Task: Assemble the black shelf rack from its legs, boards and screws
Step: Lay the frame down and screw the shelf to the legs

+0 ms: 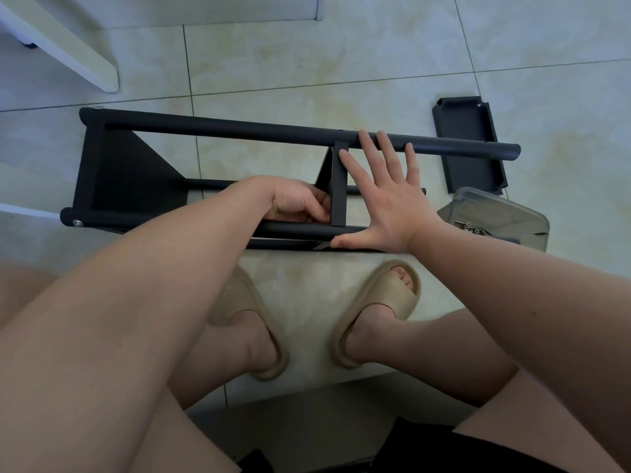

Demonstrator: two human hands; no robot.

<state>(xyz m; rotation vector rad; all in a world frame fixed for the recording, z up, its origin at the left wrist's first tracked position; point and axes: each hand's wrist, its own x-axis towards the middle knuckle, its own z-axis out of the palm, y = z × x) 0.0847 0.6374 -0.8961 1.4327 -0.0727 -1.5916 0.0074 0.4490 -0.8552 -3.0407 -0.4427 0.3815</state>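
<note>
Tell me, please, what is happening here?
A person sits over a black rack lying sideways on the floor. The left hand grips the middle board beside the near leg. The right hand lies open, fingertips on the far leg, thumb at the near one. A loose board and a box of screws lie at right.

The floor (375, 52) is laid with large pale tiles, glossy, cream mottled with faint yellowish clouding. Thin dark grout lines (188, 63) cross it at a slant. At the far left a white piece of furniture (58, 39) runs diagonally over the tiles, a small dark foot (30, 45) showing beneath its edge. Along the far side stands a flat white panel (205, 8), meeting the floor in a straight line. The light is soft and cool, giving the tiles a dull sheen.
</note>
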